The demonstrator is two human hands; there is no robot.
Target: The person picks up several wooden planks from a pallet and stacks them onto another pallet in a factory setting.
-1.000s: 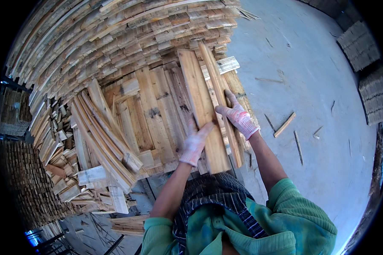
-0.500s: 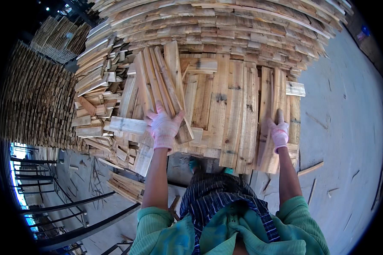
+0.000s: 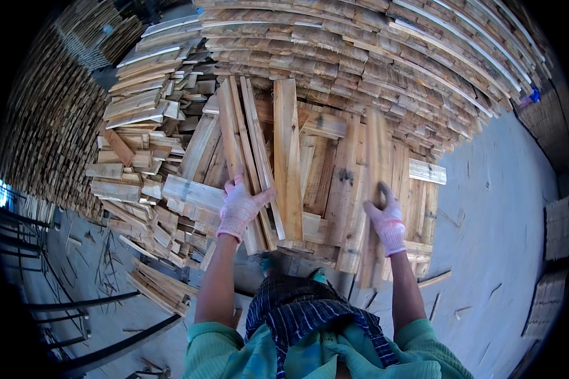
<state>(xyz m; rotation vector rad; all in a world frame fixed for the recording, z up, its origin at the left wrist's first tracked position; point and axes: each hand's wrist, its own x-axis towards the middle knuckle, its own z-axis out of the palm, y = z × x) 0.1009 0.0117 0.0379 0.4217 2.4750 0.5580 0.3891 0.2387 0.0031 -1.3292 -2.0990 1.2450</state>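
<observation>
My left hand (image 3: 240, 205), in a pale pink-white knit glove, grips a few narrow wooden boards (image 3: 245, 145) standing on edge side by side. Just right of them, a yellowish board (image 3: 287, 158) leans on its own, apart from my fingers. My right hand (image 3: 387, 221), gloved the same way, holds the right side of a long wooden board (image 3: 376, 164), which is smeared by motion. Under both hands lies a layer of flat boards (image 3: 344, 183), with short crosswise pieces among them.
A tall stack of boards (image 3: 360, 57) rises behind the work surface. Loose short offcuts (image 3: 129, 170) are heaped at the left. Black metal bars (image 3: 117, 344) stand at lower left, near a small bundle of boards (image 3: 161, 284) on the floor. Wood scraps lie on the grey floor (image 3: 487, 221) at right.
My right hand has moved left, carrying a board away from the right side. The boards in my left hand stand more on edge, and the yellowish board has separated from them. The view has shifted.
</observation>
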